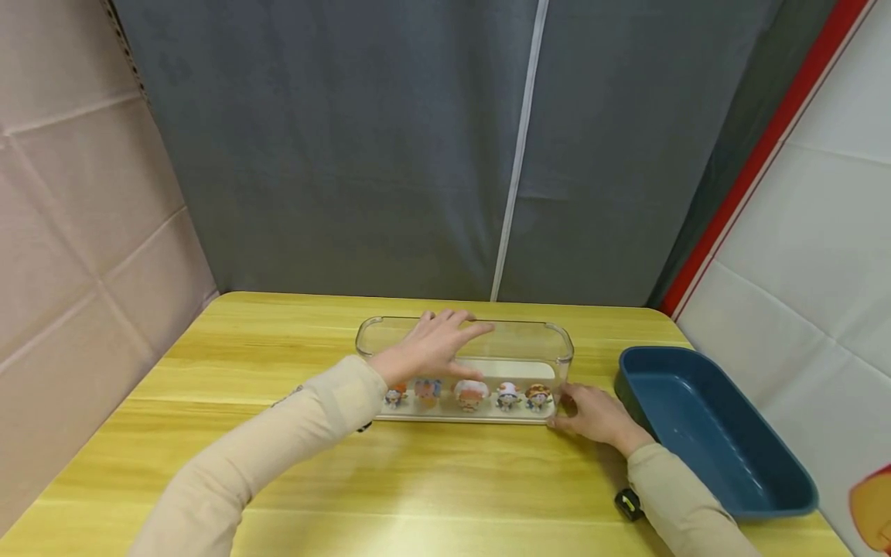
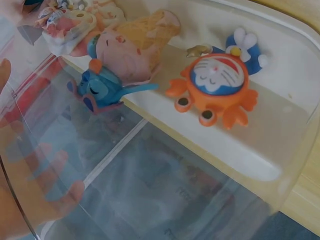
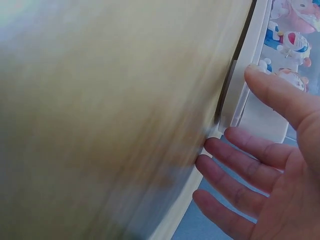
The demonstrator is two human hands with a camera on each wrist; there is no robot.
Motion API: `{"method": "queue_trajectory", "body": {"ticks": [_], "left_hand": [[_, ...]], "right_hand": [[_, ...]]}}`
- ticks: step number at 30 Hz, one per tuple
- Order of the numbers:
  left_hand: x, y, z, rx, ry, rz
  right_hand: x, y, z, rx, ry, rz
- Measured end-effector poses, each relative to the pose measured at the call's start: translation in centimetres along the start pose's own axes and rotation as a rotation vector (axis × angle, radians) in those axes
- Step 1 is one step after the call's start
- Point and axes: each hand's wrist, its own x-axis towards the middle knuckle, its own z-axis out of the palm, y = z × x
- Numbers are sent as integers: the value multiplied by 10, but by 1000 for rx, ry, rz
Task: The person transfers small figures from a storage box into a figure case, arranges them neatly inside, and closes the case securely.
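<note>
A long clear display box (image 1: pixel 515 336) with a white base (image 1: pixel 459 420) stands on the table. Several small cartoon figures sit in a row inside, among them a figure in an orange crab hat (image 2: pixel 220 90) and an ice-cream cone figure with a blue character (image 2: pixel 102 90). Over the box's left half reaches my left hand (image 1: pixel 435 344), fingers spread and thumb apart, with nothing in its grasp; part of the box is hidden beneath it. My right hand (image 1: pixel 595 414) is at the box's lower right corner, its fingers extended and its thumb (image 3: pixel 272 92) against the front edge.
To the right, beside my right forearm, lies a deep blue plastic basin (image 1: pixel 717 433). The yellow wood-grain table (image 1: pixel 445 495) ends at a grey curtain (image 1: pixel 348 155) behind the box. Pale cloth panels hang at both sides.
</note>
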Motion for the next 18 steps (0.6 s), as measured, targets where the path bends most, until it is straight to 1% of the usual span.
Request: {"method": "queue_trajectory", "body": {"ticks": [8,14,16,18], "left_hand": [[1,0,-1,-10,-17,-15],[-2,-1,-5,-39,-38,-32],[-3,-3,-7,-35,-13,-38],[-7,-7,-10,-31,46,-46]], "right_hand": [[-1,1,-2,13,-1,-7],[-4,1,-9,39,-26,21],[-5,1,-14,49,-26,36],[-6,1,-20,53,-16,41]]}}
